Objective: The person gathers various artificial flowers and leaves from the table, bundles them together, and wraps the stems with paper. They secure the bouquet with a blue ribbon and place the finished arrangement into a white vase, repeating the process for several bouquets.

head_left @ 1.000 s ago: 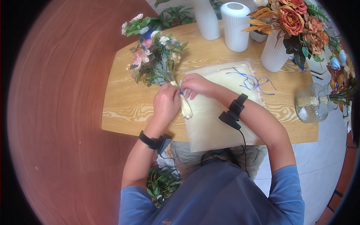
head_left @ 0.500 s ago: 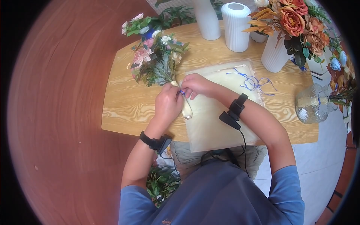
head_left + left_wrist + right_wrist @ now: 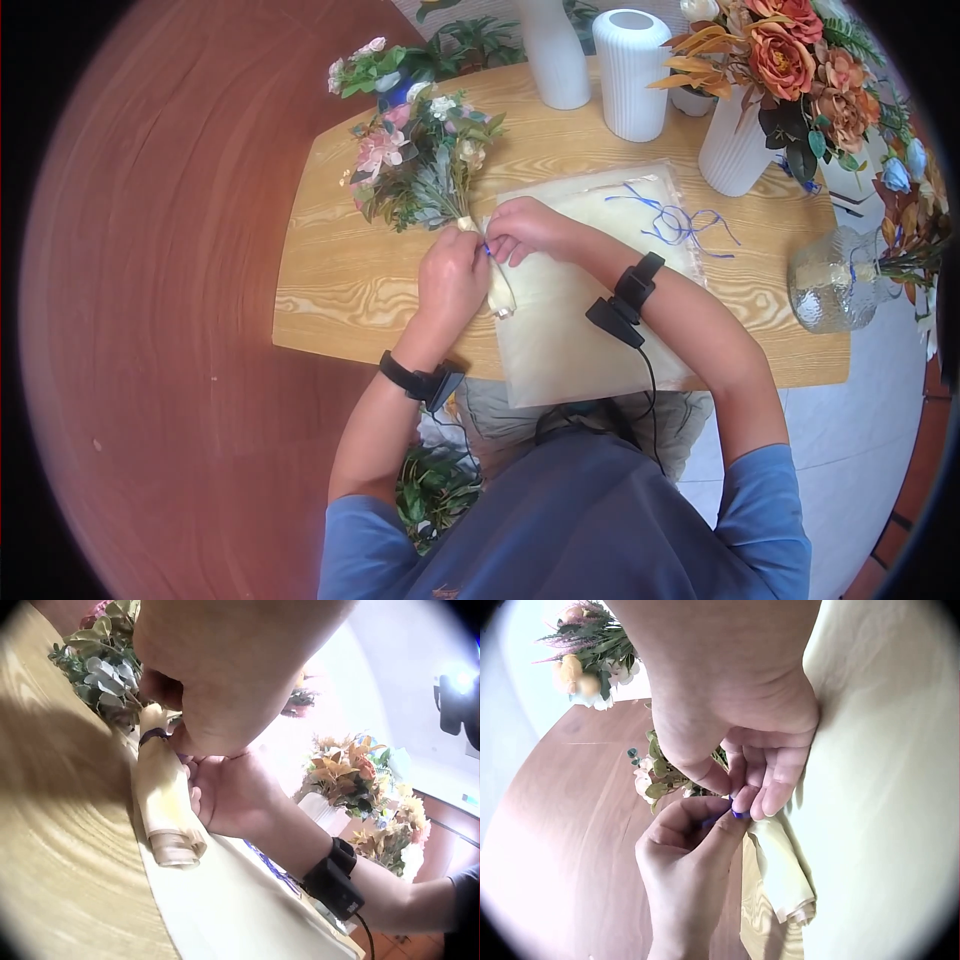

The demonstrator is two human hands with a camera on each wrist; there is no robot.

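Note:
A bouquet of pink and white flowers [image 3: 430, 165] lies on the table, its stems bound in a cream wrap [image 3: 501, 297]. Around the neck of that wrap runs a thin blue ribbon [image 3: 154, 736]. My left hand [image 3: 452, 275] pinches the ribbon between thumb and forefinger, close against the wrap, as the right wrist view shows. From the other side, my right hand [image 3: 528, 228] pinches the ribbon too, its remaining fingers loosely bent. Both sets of fingertips nearly meet at the blue knot area [image 3: 739, 814]. In the head view the hands hide most of the ribbon.
Under the right forearm lie cream wrapping sheets [image 3: 570, 340], with a loose blue ribbon [image 3: 680, 222] on top. White vases [image 3: 632, 80] stand along the back. Orange flowers [image 3: 785, 65] fill one at the right, near a glass vase [image 3: 828, 275] at the table's edge.
My left hand has shifted slightly to the right, toward the right hand. The ribbon between the fingers has changed shape, while the right hand and the bouquet stay nearly still.

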